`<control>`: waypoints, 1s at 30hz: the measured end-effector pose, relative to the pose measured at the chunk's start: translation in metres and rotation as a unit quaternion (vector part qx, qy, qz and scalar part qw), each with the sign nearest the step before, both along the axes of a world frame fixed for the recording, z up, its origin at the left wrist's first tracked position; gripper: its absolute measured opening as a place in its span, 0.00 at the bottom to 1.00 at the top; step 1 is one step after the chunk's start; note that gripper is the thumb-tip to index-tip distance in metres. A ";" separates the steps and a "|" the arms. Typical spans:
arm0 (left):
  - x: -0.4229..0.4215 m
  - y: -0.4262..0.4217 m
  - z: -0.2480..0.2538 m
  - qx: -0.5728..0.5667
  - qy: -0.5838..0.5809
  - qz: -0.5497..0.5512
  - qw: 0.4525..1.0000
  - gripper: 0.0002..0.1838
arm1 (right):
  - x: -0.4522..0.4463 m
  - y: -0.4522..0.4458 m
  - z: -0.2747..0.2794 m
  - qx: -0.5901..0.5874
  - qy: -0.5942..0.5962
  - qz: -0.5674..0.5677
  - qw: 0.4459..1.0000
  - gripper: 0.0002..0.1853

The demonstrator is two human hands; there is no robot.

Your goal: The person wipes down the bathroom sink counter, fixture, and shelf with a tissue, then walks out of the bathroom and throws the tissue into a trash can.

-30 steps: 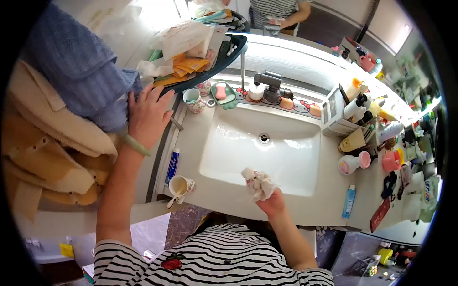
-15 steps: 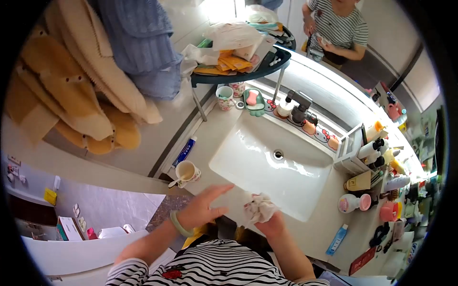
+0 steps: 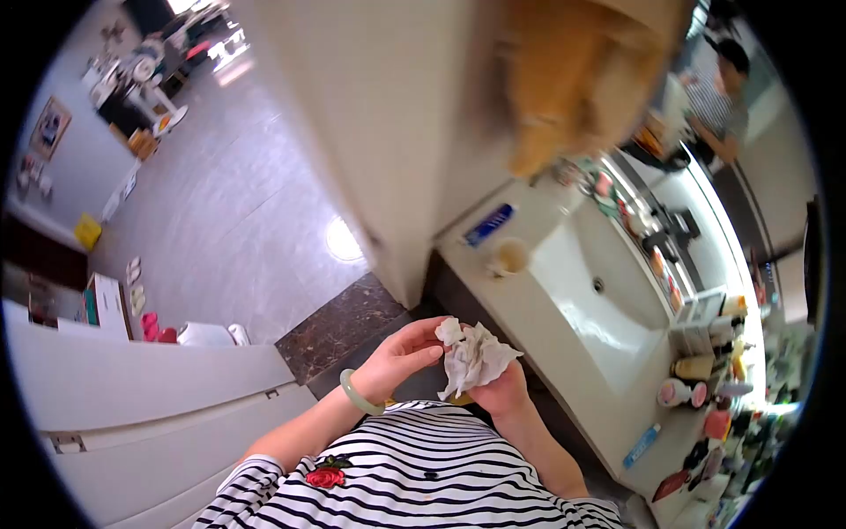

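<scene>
A crumpled white tissue (image 3: 476, 354) lies in my right hand (image 3: 504, 388), which is closed around its lower right side in front of my striped shirt. My left hand (image 3: 401, 357), with a pale green bangle on the wrist, is at the tissue's left edge. Its fingers are together, and their tips meet a small wad of the tissue. Right of my hands is the white sink (image 3: 599, 309). On the counter beside it are a cup (image 3: 509, 257) and a blue toothpaste box or tube (image 3: 489, 225).
A pale door frame (image 3: 370, 132) rises ahead, with a tiled floor (image 3: 229, 194) beyond it. On the left stands a white door (image 3: 159, 388). Yellow cloth (image 3: 573, 79) hangs above the counter. Bottles and a blue tube (image 3: 641, 446) line its right side.
The view has swung left toward the doorway. My left hand has come away from the blue towel and over to the tissue. My right hand has kept the tissue and moved away from the sink.
</scene>
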State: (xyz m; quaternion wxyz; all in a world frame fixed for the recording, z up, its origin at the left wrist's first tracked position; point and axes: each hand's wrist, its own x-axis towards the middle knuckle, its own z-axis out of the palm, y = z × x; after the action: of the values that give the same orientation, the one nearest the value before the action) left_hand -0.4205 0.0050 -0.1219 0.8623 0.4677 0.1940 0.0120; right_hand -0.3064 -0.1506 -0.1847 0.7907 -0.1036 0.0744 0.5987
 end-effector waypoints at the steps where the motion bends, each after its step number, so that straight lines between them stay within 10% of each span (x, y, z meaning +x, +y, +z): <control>1: -0.017 0.017 -0.005 -0.003 -0.004 0.020 1.000 0.24 | -0.013 0.020 0.003 -0.003 -0.004 0.020 1.000 0.25; 13: -0.176 0.155 -0.012 -0.082 -0.086 0.292 0.949 0.11 | -0.121 0.218 0.037 -0.098 -0.035 0.207 0.973 0.31; 23: -0.172 0.235 -0.061 0.450 0.088 0.300 0.837 0.17 | -0.126 0.330 -0.005 -0.045 0.007 0.334 0.941 0.26; 30: -0.152 0.322 -0.079 0.270 0.151 0.317 0.896 0.36 | -0.110 0.428 -0.016 -0.096 -0.171 0.391 0.899 0.21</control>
State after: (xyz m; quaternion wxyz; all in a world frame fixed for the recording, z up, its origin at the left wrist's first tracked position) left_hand -0.5722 0.3267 -0.2012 0.6133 0.5926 0.4493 0.2662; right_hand -0.4162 0.2778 -0.2008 0.4800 -0.3002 -0.0514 0.8227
